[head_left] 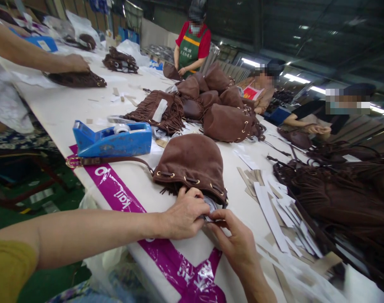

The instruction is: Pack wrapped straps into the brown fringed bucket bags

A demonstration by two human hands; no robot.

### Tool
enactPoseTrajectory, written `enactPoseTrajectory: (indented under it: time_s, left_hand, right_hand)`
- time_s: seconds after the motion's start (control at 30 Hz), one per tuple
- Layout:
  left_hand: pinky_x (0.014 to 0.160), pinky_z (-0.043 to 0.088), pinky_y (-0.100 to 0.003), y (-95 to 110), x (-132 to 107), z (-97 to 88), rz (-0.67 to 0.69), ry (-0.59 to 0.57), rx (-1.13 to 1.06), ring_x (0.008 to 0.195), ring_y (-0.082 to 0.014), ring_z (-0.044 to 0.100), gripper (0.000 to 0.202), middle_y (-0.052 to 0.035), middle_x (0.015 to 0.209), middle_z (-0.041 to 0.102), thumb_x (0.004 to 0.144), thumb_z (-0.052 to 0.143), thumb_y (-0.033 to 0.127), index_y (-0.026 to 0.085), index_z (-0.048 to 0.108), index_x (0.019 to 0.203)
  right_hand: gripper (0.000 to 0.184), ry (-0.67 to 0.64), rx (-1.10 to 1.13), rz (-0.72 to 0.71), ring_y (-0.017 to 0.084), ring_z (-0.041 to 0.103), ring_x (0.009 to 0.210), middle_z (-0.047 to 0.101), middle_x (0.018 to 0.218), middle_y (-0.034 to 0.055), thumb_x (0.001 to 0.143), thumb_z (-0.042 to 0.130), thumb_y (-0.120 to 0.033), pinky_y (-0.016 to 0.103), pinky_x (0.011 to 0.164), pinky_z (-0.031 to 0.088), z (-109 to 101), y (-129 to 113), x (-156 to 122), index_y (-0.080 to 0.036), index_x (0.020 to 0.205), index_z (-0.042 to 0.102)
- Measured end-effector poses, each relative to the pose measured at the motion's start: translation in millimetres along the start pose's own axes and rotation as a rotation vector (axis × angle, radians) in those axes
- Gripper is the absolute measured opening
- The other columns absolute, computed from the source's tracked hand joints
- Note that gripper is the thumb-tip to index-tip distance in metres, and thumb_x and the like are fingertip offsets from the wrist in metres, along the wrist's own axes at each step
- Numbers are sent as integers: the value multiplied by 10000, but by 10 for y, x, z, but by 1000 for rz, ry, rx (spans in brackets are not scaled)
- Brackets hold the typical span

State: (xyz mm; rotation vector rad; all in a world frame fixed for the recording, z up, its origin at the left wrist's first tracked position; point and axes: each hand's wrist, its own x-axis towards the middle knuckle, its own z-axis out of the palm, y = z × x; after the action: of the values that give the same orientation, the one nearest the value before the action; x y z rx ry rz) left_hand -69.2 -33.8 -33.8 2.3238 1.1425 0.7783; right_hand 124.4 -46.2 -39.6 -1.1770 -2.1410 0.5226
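Brown bag (192,156) on cluttered white table (59,103)

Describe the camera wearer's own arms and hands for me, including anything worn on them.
The left arm has a plain mustard-yellow sleeve, ending around the elbow; the forearm below is bare. The right arm is bare where visible, its sleeve out of frame. The left hand and right hand show no gloves.
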Motion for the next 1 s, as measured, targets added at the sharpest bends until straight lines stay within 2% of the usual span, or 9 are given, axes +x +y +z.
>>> enactPoseTrajectory:
  time_s: [0.13,0.3,0.53,0.73,1.0]
  left_hand:
    - [883,313,-412,10,17,50,-33,47,-13,1068,-232,470,187,-55,931,604,711,576,111,193,637,867]
    - [885,315,-404,-6,6,83,-20,69,-10,1057,-230,473,223,-51,925,592,700,557,112,203,639,885]
    - [896,298,-422,3,7,82,-10,53,48,1066,-245,466,229,-55,921,613,716,537,129,207,622,913]
    - [878,301,-410,-3,31,68,-13,11,56,1044,-237,462,165,-48,886,599,724,528,114,190,612,844]
    - [891,304,-406,-39,32,63,2,2,36,1047,-229,458,130,-47,916,598,726,555,130,187,607,831]
  right_hand:
    - [132,6,31,-11,145,660,786,678,891,1,889,530,-173,229,722,519,-14,-13,-21,-241,979,599]
    - [129,143,-75,-55,138,626,696,650,796,-12,887,511,-143,232,661,495,60,-46,-23,-238,898,598]
    - [186,306,-82,-134,154,619,738,641,783,10,914,453,-116,258,695,497,153,-131,-17,-236,805,544]
    - [253,248,-90,-237,152,619,767,644,802,30,900,425,-45,276,717,508,144,-110,-46,-235,748,497]
    - [173,168,-111,-312,177,673,874,716,895,39,890,519,-79,308,810,544,50,-90,-94,-237,885,588]
